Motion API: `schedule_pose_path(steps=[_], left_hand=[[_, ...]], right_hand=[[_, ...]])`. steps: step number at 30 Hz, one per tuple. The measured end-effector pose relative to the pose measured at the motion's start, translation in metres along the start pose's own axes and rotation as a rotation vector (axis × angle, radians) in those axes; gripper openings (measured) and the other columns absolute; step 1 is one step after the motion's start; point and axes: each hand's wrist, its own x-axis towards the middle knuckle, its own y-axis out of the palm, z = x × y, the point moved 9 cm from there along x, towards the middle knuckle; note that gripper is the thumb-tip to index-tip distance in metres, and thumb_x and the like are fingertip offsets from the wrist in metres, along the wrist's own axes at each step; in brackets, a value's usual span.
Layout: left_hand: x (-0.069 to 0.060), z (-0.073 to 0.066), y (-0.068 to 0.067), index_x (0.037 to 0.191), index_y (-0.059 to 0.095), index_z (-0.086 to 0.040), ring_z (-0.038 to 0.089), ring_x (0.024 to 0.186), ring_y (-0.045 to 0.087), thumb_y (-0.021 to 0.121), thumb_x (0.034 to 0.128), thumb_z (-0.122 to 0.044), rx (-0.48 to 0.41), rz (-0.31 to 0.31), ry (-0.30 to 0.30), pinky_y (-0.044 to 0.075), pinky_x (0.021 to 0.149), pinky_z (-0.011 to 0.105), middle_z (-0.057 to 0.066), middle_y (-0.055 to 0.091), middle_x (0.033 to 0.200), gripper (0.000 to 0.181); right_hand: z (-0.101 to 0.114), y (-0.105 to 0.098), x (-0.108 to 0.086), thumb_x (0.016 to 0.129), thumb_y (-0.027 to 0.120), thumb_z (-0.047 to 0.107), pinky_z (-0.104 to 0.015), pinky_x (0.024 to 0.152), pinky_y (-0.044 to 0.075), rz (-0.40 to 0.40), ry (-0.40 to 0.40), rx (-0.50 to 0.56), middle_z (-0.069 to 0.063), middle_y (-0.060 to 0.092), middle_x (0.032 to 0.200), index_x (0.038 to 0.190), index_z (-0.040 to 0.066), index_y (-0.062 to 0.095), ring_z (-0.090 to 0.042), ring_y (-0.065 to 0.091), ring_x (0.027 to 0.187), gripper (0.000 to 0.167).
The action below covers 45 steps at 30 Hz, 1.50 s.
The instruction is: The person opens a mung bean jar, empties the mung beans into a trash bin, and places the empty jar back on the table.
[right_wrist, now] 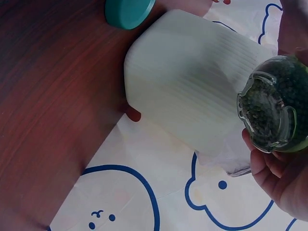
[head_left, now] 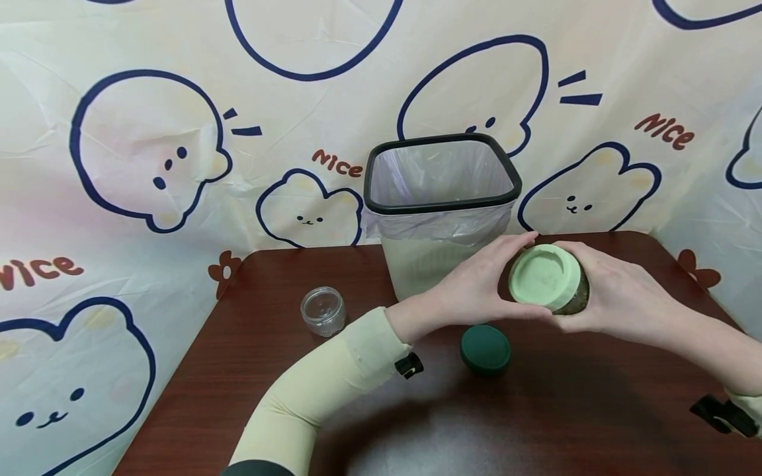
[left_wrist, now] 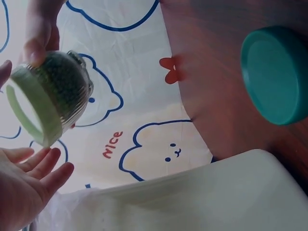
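Observation:
In front of me, a glass jar full of small dark green grains is held up above the table, tilted, with a light green lid on it. My right hand grips the jar's glass body from the right. On the other side, my left hand has its thumb and fingers round the lid, fingertips at its rim. Below the hands a dark green lid lies on the table. An uncovered clear glass jar stands to the left of my left forearm.
A pale bin with a black rim and a plastic liner stands at the table's back, just behind my left hand. The dark brown table meets a cloth backdrop with blue bear drawings at the back and sides.

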Motion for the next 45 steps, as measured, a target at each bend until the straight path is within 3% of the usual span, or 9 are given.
schedule_pose_path(steps=[6, 13, 17, 21, 27, 33, 39, 45], left_hand=[[-0.001, -0.001, -0.004, 0.153, 0.025, -0.01, 0.002, 0.129, 0.035, 0.081, 0.0778, -0.04, -0.023, 0.024, 0.033, 0.029, 0.104, 0.016, 0.002, 0.036, 0.148, 0.098], [-0.002, -0.006, 0.002, 0.153, 0.02, -0.007, 0.002, 0.133, 0.03, 0.079, 0.0818, -0.029, -0.032, 0.102, 0.113, 0.025, 0.105, 0.014, 0.005, 0.032, 0.151, 0.095], [-0.002, -0.007, 0.004, 0.153, 0.024, -0.006, 0.002, 0.132, 0.031, 0.078, 0.0826, -0.026, -0.017, 0.106, 0.13, 0.025, 0.105, 0.014, 0.006, 0.034, 0.15, 0.091], [-0.001, -0.005, 0.003, 0.152, 0.027, -0.006, 0.003, 0.13, 0.034, 0.08, 0.0813, -0.028, -0.013, 0.078, 0.109, 0.027, 0.103, 0.013, 0.006, 0.037, 0.147, 0.091], [-0.001, 0.002, 0.003, 0.15, 0.033, -0.008, 0.003, 0.122, 0.04, 0.081, 0.078, -0.039, -0.003, 0.022, 0.022, 0.033, 0.098, 0.013, 0.003, 0.043, 0.14, 0.092], [-0.001, 0.004, 0.005, 0.149, 0.035, -0.008, 0.003, 0.118, 0.043, 0.08, 0.0779, -0.045, 0.026, 0.003, -0.031, 0.034, 0.096, 0.012, 0.002, 0.045, 0.137, 0.092], [-0.001, 0.004, 0.004, 0.151, 0.028, -0.009, 0.003, 0.123, 0.039, 0.08, 0.0769, -0.046, 0.026, 0.02, -0.015, 0.032, 0.1, 0.014, 0.002, 0.041, 0.142, 0.098], [0.0, -0.001, -0.002, 0.154, 0.021, -0.009, 0.004, 0.133, 0.031, 0.082, 0.0775, -0.036, -0.017, 0.07, 0.071, 0.025, 0.106, 0.016, 0.005, 0.033, 0.15, 0.101]], right_hand=[[0.002, 0.0, 0.001, 0.057, 0.093, 0.034, -0.053, 0.071, 0.053, -0.009, -0.006, 0.007, -0.013, 0.06, 0.114, 0.129, 0.002, 0.049, -0.027, 0.059, 0.094, 0.09], [0.003, -0.001, 0.001, 0.055, 0.094, 0.033, -0.053, 0.07, 0.053, -0.024, -0.022, 0.014, -0.013, 0.06, 0.113, 0.129, 0.001, 0.048, -0.027, 0.06, 0.095, 0.093], [0.003, 0.0, 0.001, 0.055, 0.094, 0.034, -0.052, 0.069, 0.053, -0.021, -0.023, 0.014, -0.013, 0.06, 0.112, 0.129, 0.001, 0.048, -0.027, 0.06, 0.094, 0.093], [0.003, 0.0, 0.001, 0.056, 0.094, 0.034, -0.052, 0.069, 0.053, -0.018, -0.022, 0.007, -0.013, 0.06, 0.112, 0.129, 0.001, 0.048, -0.027, 0.06, 0.094, 0.092], [0.002, 0.001, 0.001, 0.057, 0.094, 0.032, -0.054, 0.071, 0.053, -0.003, -0.007, 0.007, -0.013, 0.06, 0.113, 0.129, 0.002, 0.048, -0.027, 0.059, 0.095, 0.091], [0.0, 0.003, 0.0, 0.056, 0.094, 0.031, -0.053, 0.07, 0.053, 0.006, 0.005, 0.0, -0.014, 0.06, 0.113, 0.129, 0.001, 0.047, -0.027, 0.059, 0.094, 0.091], [0.0, 0.002, 0.0, 0.056, 0.094, 0.031, -0.055, 0.071, 0.052, 0.004, 0.002, 0.005, -0.015, 0.06, 0.114, 0.129, 0.001, 0.047, -0.028, 0.06, 0.095, 0.092], [0.002, 0.0, 0.0, 0.056, 0.094, 0.035, -0.053, 0.07, 0.053, -0.012, -0.011, 0.012, -0.012, 0.06, 0.114, 0.13, 0.003, 0.048, -0.027, 0.06, 0.095, 0.092]])
